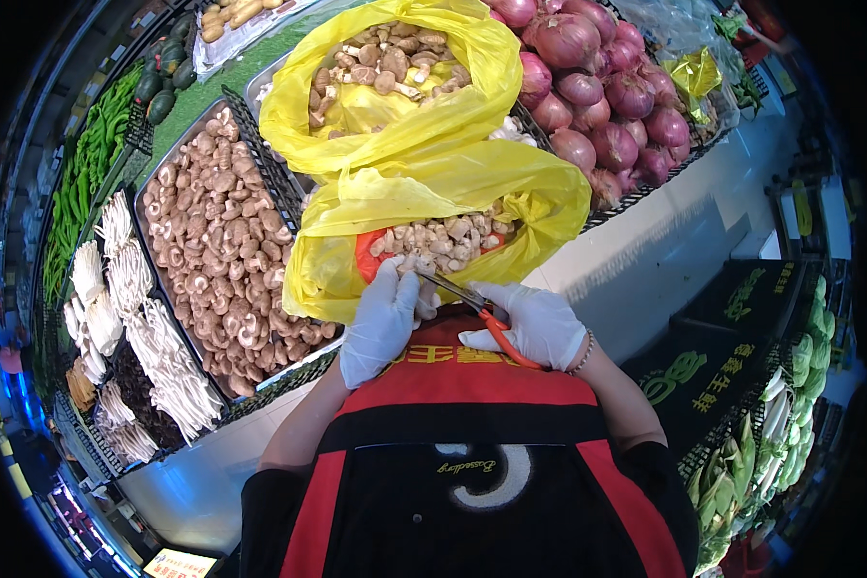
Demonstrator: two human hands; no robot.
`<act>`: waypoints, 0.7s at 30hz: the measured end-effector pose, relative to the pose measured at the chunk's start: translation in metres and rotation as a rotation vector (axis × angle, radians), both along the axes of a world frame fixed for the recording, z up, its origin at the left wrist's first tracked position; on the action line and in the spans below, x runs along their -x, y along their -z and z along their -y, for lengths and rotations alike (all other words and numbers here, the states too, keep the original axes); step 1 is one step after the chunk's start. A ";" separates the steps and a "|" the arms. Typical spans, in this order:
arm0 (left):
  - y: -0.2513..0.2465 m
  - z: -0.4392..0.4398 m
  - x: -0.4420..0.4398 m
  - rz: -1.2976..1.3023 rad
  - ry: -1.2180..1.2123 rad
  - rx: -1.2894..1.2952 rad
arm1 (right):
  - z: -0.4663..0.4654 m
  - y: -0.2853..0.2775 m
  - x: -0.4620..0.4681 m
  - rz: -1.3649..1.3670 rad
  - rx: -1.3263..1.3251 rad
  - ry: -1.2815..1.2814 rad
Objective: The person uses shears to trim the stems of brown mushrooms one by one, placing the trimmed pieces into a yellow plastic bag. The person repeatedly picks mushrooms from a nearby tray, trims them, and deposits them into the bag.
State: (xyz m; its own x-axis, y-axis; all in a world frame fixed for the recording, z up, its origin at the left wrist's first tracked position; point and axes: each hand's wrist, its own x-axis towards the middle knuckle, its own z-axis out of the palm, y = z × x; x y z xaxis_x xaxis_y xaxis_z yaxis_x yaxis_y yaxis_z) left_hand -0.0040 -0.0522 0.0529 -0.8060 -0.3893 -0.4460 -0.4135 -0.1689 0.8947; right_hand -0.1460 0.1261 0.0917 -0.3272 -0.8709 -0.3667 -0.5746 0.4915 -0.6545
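Both of my hands wear white gloves. My left hand (381, 318) pinches a small pale mushroom piece (425, 300), partly hidden by the fingers. In my right hand (538, 321) is a pair of scissors with red-orange handles (504, 338); its metal blades point left at the piece. Whether the blades touch it I cannot tell. Just beyond my hands, a near yellow plastic bag (419, 177) holds pale cut mushroom stems (448, 242), with red plastic (368, 256) beneath them. Behind it, a far yellow plastic bag (289, 108) stands open with brown shiitake mushrooms (394, 63) inside.
A metal tray of shiitake mushrooms (220, 238) lies to the left, beside enoki mushrooms (126, 274) and green peppers (90, 159). Red onions (607, 94) are heaped at the upper right. A black crate edge (289, 386) runs near my left forearm. Corn (722, 469) lies lower right.
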 end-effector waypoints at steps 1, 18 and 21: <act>0.000 -0.001 0.000 0.018 0.017 0.001 | 0.000 0.002 0.000 0.003 0.046 0.002; -0.014 0.008 0.005 0.065 0.132 -0.050 | 0.008 0.007 0.002 0.117 -0.138 0.109; -0.032 0.039 -0.017 0.085 0.000 0.141 | 0.005 0.002 0.010 0.078 -0.123 0.152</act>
State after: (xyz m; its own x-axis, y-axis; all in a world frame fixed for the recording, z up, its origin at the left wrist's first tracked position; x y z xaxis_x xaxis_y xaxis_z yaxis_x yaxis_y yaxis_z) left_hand 0.0134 -0.0915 0.0853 -0.7678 -0.4531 -0.4530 -0.4883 -0.0438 0.8716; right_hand -0.1564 0.1212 0.0901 -0.4182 -0.7608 -0.4962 -0.4374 0.6475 -0.6240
